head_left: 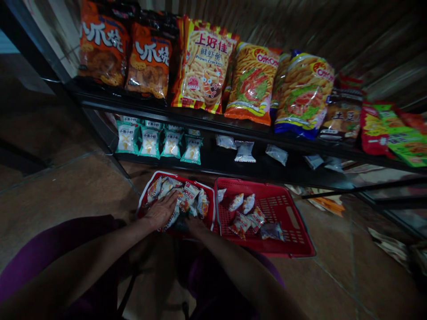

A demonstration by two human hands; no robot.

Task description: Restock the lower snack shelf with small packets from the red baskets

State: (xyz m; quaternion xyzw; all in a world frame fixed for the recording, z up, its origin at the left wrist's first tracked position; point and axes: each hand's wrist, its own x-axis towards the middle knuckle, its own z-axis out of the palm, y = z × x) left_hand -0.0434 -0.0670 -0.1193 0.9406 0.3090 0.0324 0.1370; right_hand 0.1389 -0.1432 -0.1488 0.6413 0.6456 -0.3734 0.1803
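Observation:
Two red plastic baskets stand side by side on the floor under a black shelf. The left basket (144, 195) is heaped with several small white-and-red snack packets (191, 194). My left hand (162, 211) lies on that heap, fingers bent over the packets. My right hand (194, 224) reaches into the near edge of the same basket; its fingers are in shadow and mostly hidden. The right basket (293, 231) holds a few similar packets (245, 215).
The black shelf's lower board (213, 162) carries small teal packets (150, 142) and clear white sachets (245, 152). The upper board holds large snack bags (203, 66). Brown tiled floor (66, 186) lies to the left and right. Papers lie on the floor at the right.

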